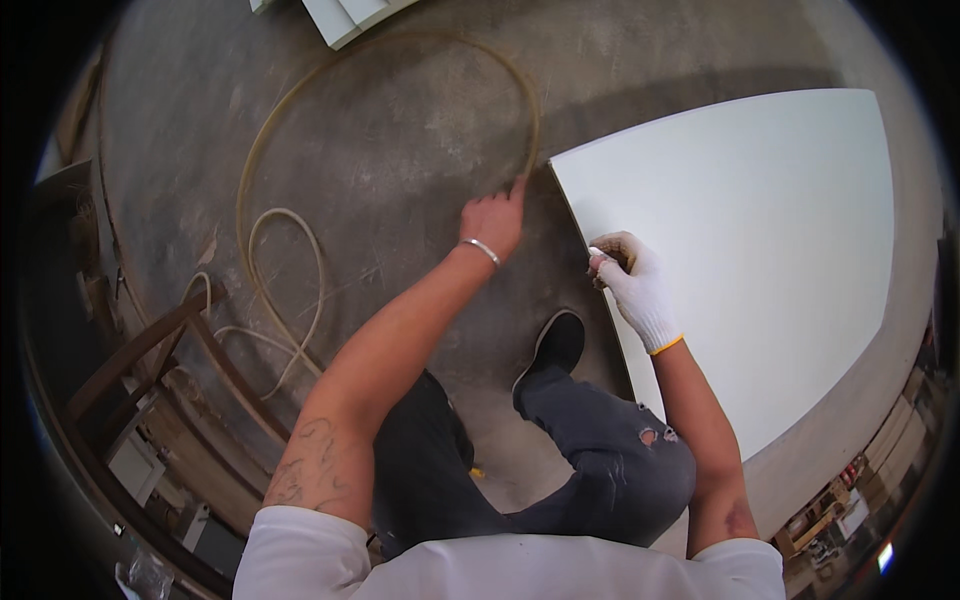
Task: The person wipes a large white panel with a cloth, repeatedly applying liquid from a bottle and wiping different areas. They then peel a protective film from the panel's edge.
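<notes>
Fingers [519,190] of the bare left hand [488,225]: one extended at the hose [538,112], the others folded. Grip on the hose cannot be told; the contact is hidden by the hand.

Left to right. Wooden frame [145,352] at far left, darkened and bent by the lens rim. Hose crosses the floor [400,150] in a wide loop plus a small one; lower run lost behind the left arm. White pieces [350,15] cut off by the top edge. Shoe [560,340] beside the panel.

White panel [750,240] lies at right, lower part covered by the right arm and knee. Gloved right hand [637,285] at its left edge, fingers curled in. Something small and pale shows at the tips; whether pinched, cannot tell. Scraps [830,510] at far right, too small to identify.
</notes>
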`<action>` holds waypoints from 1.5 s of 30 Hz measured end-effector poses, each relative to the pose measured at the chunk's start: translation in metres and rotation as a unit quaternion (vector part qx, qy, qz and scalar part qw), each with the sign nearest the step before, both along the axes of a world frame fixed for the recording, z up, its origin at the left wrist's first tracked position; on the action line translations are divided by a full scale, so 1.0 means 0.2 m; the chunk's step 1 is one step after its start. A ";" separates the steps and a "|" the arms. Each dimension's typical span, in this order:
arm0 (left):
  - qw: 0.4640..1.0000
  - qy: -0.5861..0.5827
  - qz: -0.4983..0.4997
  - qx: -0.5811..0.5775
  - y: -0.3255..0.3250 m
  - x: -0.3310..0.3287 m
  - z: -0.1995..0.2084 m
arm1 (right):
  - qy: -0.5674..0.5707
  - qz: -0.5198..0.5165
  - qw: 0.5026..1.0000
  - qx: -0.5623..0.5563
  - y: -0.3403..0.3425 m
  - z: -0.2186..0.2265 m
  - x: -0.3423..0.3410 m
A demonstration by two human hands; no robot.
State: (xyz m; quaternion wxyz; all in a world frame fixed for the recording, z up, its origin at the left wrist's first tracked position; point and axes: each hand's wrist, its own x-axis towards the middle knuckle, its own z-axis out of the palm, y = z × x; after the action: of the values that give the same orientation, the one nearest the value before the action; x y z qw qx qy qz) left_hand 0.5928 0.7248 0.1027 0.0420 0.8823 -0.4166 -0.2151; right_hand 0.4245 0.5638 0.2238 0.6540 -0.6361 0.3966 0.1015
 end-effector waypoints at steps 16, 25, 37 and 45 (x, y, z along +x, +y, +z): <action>0.933 0.034 -0.191 0.304 0.22 -0.18 -0.12 | 0.136 0.164 0.970 -0.118 0.25 0.35 -0.10; 0.976 0.012 -0.146 0.159 0.24 -0.05 0.01 | 0.015 0.117 0.977 -0.178 0.08 0.29 0.08; 0.882 0.330 0.247 -0.228 -0.17 0.00 0.13 | -0.116 0.025 0.982 -0.149 -0.29 -0.10 0.51; 0.698 0.521 0.309 -0.381 -0.27 -0.03 0.12 | -0.037 0.105 0.978 -0.179 -0.27 -0.05 0.56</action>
State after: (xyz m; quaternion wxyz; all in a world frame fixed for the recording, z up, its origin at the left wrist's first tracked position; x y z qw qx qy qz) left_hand 0.5861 0.6717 0.1260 0.6491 0.6169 -0.0781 -0.4382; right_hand 0.5372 0.5104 0.2141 0.5295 -0.7842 0.3149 0.0739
